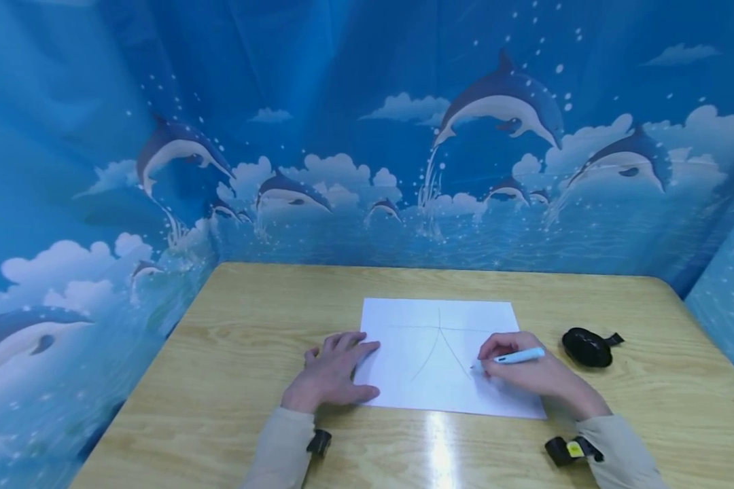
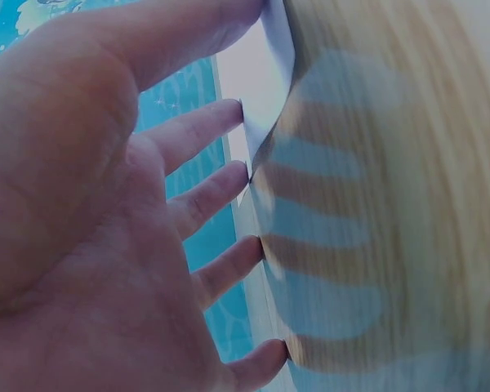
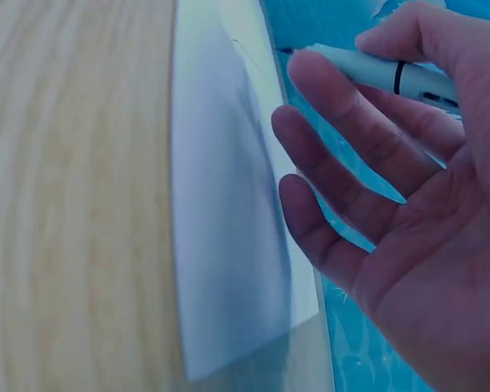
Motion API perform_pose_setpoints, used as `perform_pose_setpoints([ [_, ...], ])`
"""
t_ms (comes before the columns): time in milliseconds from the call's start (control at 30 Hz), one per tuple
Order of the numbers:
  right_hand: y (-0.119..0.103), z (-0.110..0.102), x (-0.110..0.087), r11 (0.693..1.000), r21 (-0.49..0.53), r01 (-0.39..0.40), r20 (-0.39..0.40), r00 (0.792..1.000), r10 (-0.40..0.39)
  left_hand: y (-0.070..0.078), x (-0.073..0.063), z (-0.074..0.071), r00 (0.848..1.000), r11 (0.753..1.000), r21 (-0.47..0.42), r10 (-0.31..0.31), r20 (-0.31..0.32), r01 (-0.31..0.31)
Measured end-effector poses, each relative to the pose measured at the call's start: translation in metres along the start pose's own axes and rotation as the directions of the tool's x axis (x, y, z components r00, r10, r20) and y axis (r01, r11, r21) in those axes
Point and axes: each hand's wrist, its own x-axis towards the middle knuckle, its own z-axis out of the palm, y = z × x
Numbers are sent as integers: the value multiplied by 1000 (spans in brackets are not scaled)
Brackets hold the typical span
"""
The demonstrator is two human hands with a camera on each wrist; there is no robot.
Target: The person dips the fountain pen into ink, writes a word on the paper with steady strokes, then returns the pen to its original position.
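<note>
A white sheet of paper (image 1: 397, 380) lies on the wooden table, bearing thin drawn lines: a vertical stroke, a crossing horizontal one and two strokes spreading downward. My right hand (image 1: 516, 363) pinches a light blue pen (image 1: 520, 355), its tip close to the lower end of the right-hand stroke. In the right wrist view the pen (image 3: 367, 69) sits between thumb and fingers; whether the tip touches the paper I cannot tell. Spread over the paper's left edge, my left hand (image 1: 336, 373) holds nothing. Its fingertips (image 2: 249, 249) meet the table and paper in the left wrist view.
On the table (image 1: 251, 326), right of the paper, rests a glossy black rounded object (image 1: 587, 347) with a short strap. A blue curtain (image 1: 342, 136) printed with dolphins hangs behind the table and along its sides. Dark devices are strapped on both wrists.
</note>
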Motion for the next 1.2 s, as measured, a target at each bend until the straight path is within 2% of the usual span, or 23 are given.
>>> perform_pose_setpoints([
  [100, 0, -3, -4, 1000, 6, 15, -94, 996, -14, 1, -1, -1, 1000, 1000, -3, 2, -2, -2],
  [267, 4, -8, -13, 1000, -24, 16, -233, 972, -21, 1, -2, -2, 1000, 1000, -17, 4, 1, -4],
  [533, 12, -17, -27, 990, -133, -37, -346, 938, -11, -1, -1, -2, 1000, 1000, -25, 5, 5, -4],
  [733, 14, -23, -40, 984, -179, 6, -439, 894, -86, 0, -2, -1, 1000, 1000, -28, 5, 2, -5],
  [867, 15, -26, -50, 986, -159, 45, -454, 884, -114, -1, -2, 1, 1000, 1000, -27, 4, 3, -4],
  [967, 18, -29, -58, 990, -122, 64, -454, 884, -113, -2, -2, 1, 1000, 1000, -26, 9, 7, -8],
  [1033, 20, -31, -63, 992, -95, 77, -467, 877, -113, -2, -2, 1, 1000, 1000, -23, 13, 7, -13],
  [1200, 28, -38, -73, 996, -30, 89, -530, 843, -91, -2, -2, -1, 1000, 1000, -25, 19, 9, -19],
])
